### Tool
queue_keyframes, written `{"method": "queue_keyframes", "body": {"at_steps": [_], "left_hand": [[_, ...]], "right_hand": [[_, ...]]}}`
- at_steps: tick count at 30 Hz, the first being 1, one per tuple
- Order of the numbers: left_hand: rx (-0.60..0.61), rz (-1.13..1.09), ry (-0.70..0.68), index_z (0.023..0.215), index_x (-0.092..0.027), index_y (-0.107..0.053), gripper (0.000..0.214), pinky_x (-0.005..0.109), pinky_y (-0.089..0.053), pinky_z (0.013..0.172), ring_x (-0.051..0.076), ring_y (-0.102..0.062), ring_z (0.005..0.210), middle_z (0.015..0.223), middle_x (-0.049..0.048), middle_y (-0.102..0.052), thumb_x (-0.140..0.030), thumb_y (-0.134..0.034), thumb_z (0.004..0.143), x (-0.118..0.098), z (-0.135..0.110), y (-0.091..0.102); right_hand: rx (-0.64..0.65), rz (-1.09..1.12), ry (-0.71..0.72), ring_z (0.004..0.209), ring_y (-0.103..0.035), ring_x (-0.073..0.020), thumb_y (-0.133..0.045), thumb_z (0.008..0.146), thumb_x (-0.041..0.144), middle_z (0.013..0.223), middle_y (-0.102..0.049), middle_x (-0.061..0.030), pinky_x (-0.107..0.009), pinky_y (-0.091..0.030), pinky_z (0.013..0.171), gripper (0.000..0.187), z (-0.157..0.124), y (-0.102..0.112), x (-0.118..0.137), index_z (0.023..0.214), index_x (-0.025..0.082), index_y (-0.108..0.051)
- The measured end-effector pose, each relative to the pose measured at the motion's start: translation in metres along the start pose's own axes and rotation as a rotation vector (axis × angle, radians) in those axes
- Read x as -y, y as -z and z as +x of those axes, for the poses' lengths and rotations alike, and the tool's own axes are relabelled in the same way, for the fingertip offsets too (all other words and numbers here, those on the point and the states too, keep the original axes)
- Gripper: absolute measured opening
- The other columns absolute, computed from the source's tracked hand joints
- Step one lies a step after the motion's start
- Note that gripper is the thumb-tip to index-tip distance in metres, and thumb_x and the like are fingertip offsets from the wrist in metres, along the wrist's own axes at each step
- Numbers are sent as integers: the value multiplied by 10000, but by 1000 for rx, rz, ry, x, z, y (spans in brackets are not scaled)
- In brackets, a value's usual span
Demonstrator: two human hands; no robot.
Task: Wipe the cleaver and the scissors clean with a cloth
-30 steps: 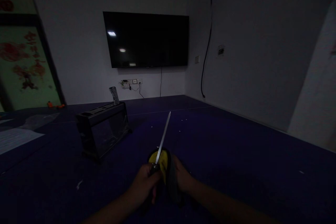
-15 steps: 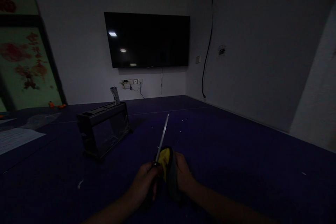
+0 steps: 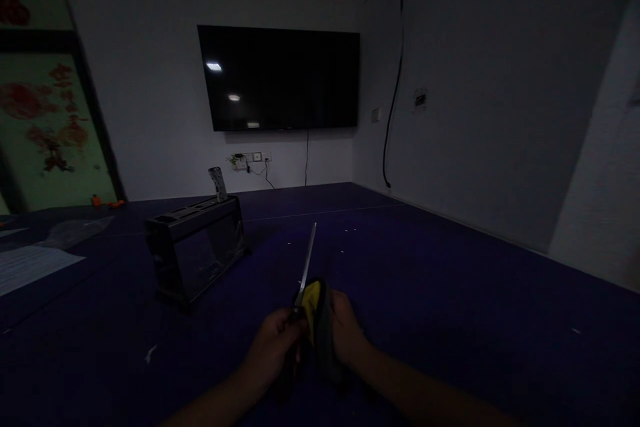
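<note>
My left hand (image 3: pixel 274 345) is closed round the dark handle of a sharpening steel (image 3: pixel 309 255), a long thin metal rod that points up and away from me. Right beside it, my right hand (image 3: pixel 347 330) grips a yellow and grey cloth (image 3: pixel 324 330). The folded cloth lies against the base of the rod, by my left thumb. Ahead and to the left stands a black knife block (image 3: pixel 197 247) with slots on top and see-through sides. A speckled grey handle (image 3: pixel 217 183) sticks up from its far end.
Both hands are over a dark blue surface (image 3: pixel 425 267) with small white scraps. At left lie a printed sheet (image 3: pixel 35 267), clear plastic (image 3: pixel 75 232) and small orange things (image 3: pixel 107 203). A television (image 3: pixel 283 80) hangs on the back wall; a black cable (image 3: pixel 393 107) hangs at right.
The rod's tip has swung slightly to the left and down. The cloth and both hands keep nearly the same place, and the view has shifted a little.
</note>
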State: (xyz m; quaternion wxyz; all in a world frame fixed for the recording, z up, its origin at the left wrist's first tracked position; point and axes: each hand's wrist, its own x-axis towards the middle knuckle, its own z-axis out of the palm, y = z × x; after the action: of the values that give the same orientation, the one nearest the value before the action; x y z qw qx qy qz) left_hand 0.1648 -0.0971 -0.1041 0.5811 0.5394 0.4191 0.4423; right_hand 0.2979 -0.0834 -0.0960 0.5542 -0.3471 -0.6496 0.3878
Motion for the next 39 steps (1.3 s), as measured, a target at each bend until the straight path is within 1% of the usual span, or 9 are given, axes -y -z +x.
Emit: {"method": "queue_keyframes", "body": {"at_steps": [4,9,13,17,19,23,32,35,39], "left_hand": [[-16,44,-26,716,-149,-514,298,179,-290,350,63,-379,300,402,-62,-475,-436,-583,667,-2,-2,0],[-22,60,-36,701,-166,-468,292,172,-292,349,60,-388,318,427,-68,-476,-388,-639,618,-4,-4,-1],[8,77,-19,739,-173,-456,263,175,-306,339,60,-381,308,443,-74,-473,-362,-611,641,-3,-5,-1],[6,85,-9,774,-168,-467,233,175,-315,337,63,-387,315,445,-73,-469,-354,-565,671,-3,-5,-2],[-13,76,-8,785,-169,-468,223,174,-318,339,63,-388,317,446,-75,-469,-350,-549,681,-4,-5,-3],[-31,57,-21,786,-171,-470,250,167,-307,334,57,-383,313,449,-83,-460,-356,-580,659,-4,-5,-3],[3,83,3,782,-172,-455,182,163,-302,314,57,-375,287,436,-85,-456,-263,-525,640,-3,-5,-3],[10,98,9,773,-171,-455,179,166,-299,305,63,-381,288,435,-81,-458,-264,-519,634,-3,-5,-3],[11,109,15,780,-166,-464,175,167,-303,306,61,-374,294,441,-78,-460,-249,-513,634,-3,-3,-2]], "right_hand": [[45,0,26,535,-535,-135,-411,817,413,595,-597,-16,-215,-423,466,348,0,1,3,741,150,-625],[73,-8,50,523,-535,-135,-396,824,404,598,-599,-14,-223,-428,476,349,-1,1,9,746,159,-632],[81,-6,48,547,-548,-147,-392,826,416,615,-604,-24,-240,-444,506,353,-2,0,9,762,164,-631],[91,-87,82,606,-564,-157,-379,839,399,662,-613,-41,-250,-453,552,352,-3,2,5,775,160,-629],[87,-122,88,615,-565,-161,-381,838,388,684,-617,-49,-253,-450,550,345,-3,3,4,773,156,-628],[74,-125,93,603,-564,-159,-368,842,384,679,-622,-45,-248,-443,533,352,-3,4,6,769,161,-631],[64,-178,123,575,-557,-145,-339,858,347,658,-624,-38,-241,-434,547,367,-3,5,6,762,166,-643],[55,-231,160,556,-555,-143,-331,854,318,630,-614,-37,-240,-420,528,366,-2,5,5,735,160,-639],[39,-269,167,571,-563,-151,-328,840,277,630,-609,-41,-251,-426,546,350,-2,6,5,705,158,-628]]}}
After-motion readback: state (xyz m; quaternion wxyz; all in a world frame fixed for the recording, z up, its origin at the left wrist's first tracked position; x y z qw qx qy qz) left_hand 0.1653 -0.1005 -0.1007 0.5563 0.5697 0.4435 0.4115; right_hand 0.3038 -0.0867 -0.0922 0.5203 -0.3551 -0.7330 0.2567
